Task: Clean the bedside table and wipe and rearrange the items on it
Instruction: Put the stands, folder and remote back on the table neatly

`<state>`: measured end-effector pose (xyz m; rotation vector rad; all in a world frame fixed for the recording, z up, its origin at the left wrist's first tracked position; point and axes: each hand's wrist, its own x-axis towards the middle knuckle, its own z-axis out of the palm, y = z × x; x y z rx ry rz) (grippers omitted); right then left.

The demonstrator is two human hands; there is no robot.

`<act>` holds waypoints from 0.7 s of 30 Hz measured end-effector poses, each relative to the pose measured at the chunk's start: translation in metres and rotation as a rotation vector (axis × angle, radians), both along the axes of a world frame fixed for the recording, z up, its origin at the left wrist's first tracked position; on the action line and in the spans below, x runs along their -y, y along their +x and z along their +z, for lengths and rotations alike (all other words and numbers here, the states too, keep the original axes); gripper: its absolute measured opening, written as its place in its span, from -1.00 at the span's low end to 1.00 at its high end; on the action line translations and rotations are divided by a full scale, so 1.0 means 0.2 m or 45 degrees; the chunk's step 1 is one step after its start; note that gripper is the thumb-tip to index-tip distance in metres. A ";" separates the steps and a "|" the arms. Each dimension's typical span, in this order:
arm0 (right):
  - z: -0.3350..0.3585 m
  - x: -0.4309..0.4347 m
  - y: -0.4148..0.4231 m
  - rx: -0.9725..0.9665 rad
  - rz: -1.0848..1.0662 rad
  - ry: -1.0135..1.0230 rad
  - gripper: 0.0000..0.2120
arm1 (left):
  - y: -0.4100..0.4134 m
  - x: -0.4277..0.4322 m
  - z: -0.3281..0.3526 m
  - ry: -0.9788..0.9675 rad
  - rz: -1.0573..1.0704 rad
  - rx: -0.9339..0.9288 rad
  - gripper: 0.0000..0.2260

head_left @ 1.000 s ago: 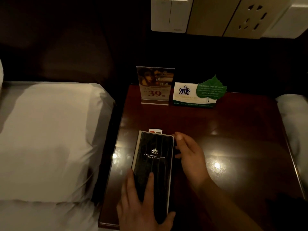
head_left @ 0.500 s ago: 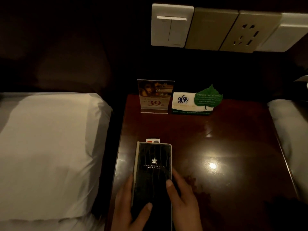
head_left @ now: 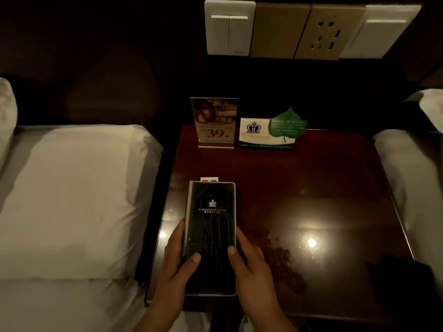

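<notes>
After the right grip (head_left: 249, 262) was drawn back, the folder (head_left: 211, 212) is clasped by it and the left grip (head_left: 178, 257); squaring presumed.

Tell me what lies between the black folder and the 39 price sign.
In the head view, only a small white card at the black folder's far edge; beyond it, bare tabletop up to the price sign.

Left hand (head_left: 176, 257), right hand (head_left: 249, 262) grip black folder (head_left: 211, 226) on bedside table (head_left: 311, 188).
</notes>
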<state>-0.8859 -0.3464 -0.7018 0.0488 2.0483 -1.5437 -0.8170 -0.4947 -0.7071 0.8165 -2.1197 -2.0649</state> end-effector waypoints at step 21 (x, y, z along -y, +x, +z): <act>-0.07 0.00 -0.06 -0.060 -0.001 -0.011 -0.63 | 0.03 -0.02 -0.08 -0.516 0.035 -0.105 -0.28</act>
